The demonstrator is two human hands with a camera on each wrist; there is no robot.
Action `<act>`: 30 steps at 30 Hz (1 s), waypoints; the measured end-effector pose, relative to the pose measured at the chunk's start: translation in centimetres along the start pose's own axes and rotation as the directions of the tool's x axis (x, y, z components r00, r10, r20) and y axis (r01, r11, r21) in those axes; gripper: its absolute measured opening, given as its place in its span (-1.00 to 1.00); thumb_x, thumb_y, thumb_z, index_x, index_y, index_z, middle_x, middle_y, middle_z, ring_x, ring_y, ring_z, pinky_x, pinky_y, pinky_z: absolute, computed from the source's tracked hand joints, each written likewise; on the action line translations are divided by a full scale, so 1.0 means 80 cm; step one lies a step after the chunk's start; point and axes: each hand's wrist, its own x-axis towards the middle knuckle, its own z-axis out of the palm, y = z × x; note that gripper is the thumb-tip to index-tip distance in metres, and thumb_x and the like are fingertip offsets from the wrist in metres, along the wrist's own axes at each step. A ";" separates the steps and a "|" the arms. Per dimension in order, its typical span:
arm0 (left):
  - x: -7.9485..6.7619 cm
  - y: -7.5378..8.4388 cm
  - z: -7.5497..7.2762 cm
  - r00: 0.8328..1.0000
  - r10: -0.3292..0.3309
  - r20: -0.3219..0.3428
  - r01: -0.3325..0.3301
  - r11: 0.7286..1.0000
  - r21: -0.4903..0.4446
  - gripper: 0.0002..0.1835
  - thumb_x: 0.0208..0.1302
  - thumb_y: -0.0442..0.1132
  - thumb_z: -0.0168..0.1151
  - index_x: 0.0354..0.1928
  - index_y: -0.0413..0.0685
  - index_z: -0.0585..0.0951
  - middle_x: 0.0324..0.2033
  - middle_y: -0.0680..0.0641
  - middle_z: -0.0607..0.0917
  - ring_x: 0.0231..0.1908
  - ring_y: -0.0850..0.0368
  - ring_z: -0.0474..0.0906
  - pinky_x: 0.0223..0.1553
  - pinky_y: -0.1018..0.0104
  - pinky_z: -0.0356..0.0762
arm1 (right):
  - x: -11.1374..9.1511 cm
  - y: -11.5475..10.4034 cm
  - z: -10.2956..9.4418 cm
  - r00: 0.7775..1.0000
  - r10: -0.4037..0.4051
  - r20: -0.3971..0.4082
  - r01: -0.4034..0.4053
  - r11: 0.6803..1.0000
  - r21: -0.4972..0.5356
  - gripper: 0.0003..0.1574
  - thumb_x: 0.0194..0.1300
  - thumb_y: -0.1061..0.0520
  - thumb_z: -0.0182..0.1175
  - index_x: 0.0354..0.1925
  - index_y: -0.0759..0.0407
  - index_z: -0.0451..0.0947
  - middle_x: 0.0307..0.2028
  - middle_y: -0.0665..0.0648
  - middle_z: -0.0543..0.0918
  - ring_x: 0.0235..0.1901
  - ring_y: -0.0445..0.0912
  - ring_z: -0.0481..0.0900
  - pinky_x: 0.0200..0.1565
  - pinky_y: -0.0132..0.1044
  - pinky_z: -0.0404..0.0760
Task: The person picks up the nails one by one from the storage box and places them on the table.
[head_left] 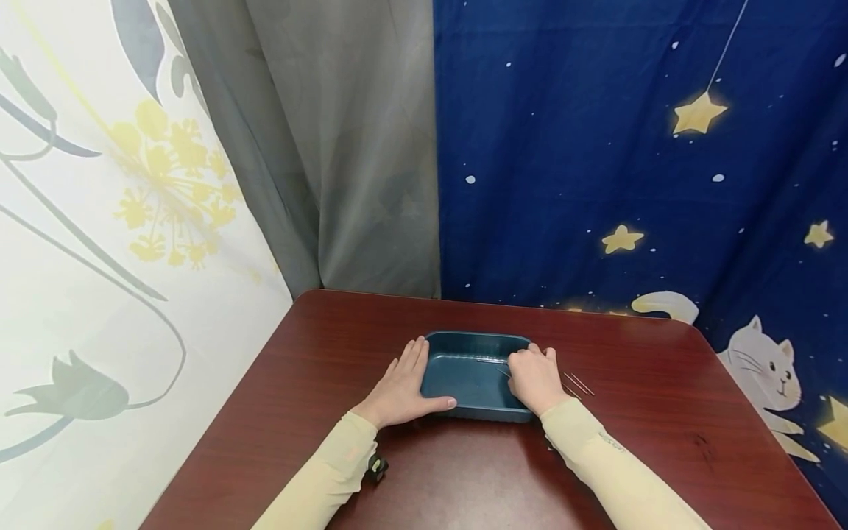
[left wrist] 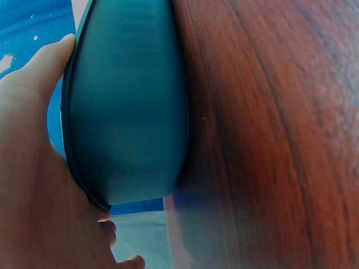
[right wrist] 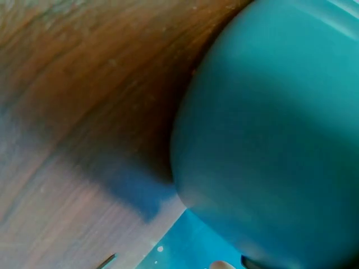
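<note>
A teal rectangular dish point(head_left: 473, 414) with rounded corners stands on the table. My left hand point(head_left: 400, 386) rests against its left end, fingers straight along the side and thumb over the near rim. In the left wrist view the thumb of my left hand point(left wrist: 33, 145) lies at the rim, above the dish's smooth outer wall point(left wrist: 126, 106). My right hand point(head_left: 535, 379) is curled over the right end of the dish, pinching a thin stick point(head_left: 503, 372) whose tip shows inside. Another thin stick point(head_left: 492, 361) lies close by in the dish. The right wrist view shows the outer wall point(right wrist: 269, 140).
Several thin sticks point(head_left: 579, 383) lie on the dark red wooden table point(head_left: 464, 471) just right of the dish. A grey curtain point(head_left: 377, 162) and a blue starry curtain point(head_left: 563, 162) hang behind the table, with a white patterned one point(head_left: 132, 294) at left.
</note>
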 end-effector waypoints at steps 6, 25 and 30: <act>-0.001 0.000 -0.001 1.000 0.008 -0.003 -0.008 1.000 -0.001 0.39 0.01 0.72 -0.03 0.61 -0.11 -0.18 0.60 -0.05 -0.20 0.56 0.05 -0.33 0.46 -0.12 -0.07 | 0.000 -0.001 -0.002 1.000 -0.003 0.023 0.003 1.000 0.010 -0.82 -0.03 0.19 0.47 -0.61 0.00 0.65 -0.57 0.04 0.59 -0.37 0.02 0.43 -0.29 0.07 0.26; 0.000 0.003 -0.004 1.000 0.016 -0.002 -0.016 1.000 0.000 0.39 0.01 0.72 -0.03 0.61 -0.11 -0.18 0.60 0.00 -0.24 0.56 0.04 -0.32 0.45 -0.13 -0.05 | -0.003 -0.004 -0.028 0.999 -0.042 0.009 0.041 0.997 0.068 -0.57 0.00 0.12 0.45 -0.77 -0.05 0.42 -0.53 0.01 0.44 -0.46 0.00 0.57 0.10 0.25 0.41; 0.000 0.002 -0.002 1.000 0.017 -0.001 -0.017 1.000 0.003 0.39 0.01 0.71 -0.02 0.61 -0.13 -0.17 0.59 -0.02 -0.24 0.56 0.01 -0.30 0.45 -0.17 -0.05 | -0.004 -0.005 -0.036 0.996 -0.085 -0.013 0.086 0.993 0.086 -0.60 -0.02 0.15 0.46 -0.76 -0.07 0.44 -0.48 -0.01 0.47 -0.39 -0.01 0.60 0.16 0.25 0.41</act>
